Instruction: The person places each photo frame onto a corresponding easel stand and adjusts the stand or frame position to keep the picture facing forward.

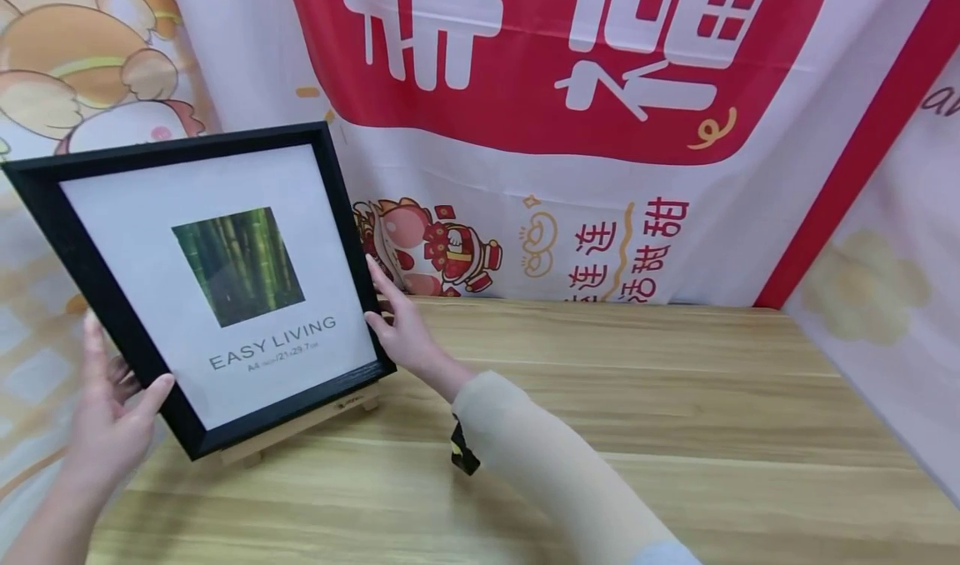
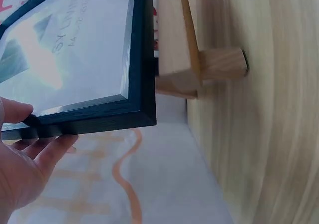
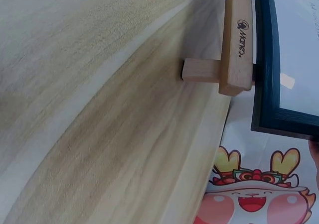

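Observation:
A black picture frame (image 1: pixel 292 406) stands tilted on a small wooden easel (image 1: pixel 300 425). Its white sheet (image 1: pixel 142 240) shows a bamboo picture (image 1: pixel 243 265) and the words "EASY LIVING". My left hand (image 1: pixel 112 423) grips the frame's left side; in the left wrist view the thumb lies over the front and the fingers go underneath. On the opposite side, my right hand (image 1: pixel 408 332) holds the right edge between thumb and fingers, some of them hidden behind it. In the right wrist view, the easel's ledge (image 3: pixel 237 59) and peg foot (image 3: pixel 202 70) show, with only a sliver of hand.
The easel stands on a wood-grain table (image 1: pixel 675 398), near its left end. Behind it hangs a red and white printed cloth (image 1: pixel 450 157). More printed cloth (image 1: pixel 885 298) closes off the right side. A dark strap piece (image 1: pixel 463 448) hangs below the right sleeve.

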A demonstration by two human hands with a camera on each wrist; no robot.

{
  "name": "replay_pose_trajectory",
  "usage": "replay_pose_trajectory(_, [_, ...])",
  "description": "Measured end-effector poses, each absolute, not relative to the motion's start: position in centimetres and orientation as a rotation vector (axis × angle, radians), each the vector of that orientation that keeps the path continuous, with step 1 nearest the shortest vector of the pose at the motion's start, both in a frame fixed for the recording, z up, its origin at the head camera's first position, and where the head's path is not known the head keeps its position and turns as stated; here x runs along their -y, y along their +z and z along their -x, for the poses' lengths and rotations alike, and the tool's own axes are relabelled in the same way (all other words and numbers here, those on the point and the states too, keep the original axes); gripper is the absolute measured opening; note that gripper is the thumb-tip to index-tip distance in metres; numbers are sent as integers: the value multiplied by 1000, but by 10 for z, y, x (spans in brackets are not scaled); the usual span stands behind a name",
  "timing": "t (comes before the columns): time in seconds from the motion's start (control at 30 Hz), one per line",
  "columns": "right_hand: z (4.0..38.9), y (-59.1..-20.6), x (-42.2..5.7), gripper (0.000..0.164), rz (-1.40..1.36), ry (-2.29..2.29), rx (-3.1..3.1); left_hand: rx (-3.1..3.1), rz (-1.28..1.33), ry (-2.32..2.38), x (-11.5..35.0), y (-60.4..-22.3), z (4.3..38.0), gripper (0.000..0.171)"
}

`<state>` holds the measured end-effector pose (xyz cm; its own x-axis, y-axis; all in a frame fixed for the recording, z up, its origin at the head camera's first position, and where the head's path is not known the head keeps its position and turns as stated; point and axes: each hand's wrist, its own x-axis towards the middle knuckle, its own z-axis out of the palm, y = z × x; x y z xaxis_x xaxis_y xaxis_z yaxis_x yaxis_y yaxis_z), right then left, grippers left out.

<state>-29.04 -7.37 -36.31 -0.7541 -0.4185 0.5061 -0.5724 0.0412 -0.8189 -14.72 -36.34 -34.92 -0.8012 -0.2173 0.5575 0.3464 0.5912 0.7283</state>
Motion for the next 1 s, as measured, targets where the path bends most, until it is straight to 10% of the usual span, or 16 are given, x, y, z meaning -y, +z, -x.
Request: replay_pose_trajectory(1.0, [301,-368,87,78,-962,1707,2351,2285,76,-1153,379,-361,161,91])
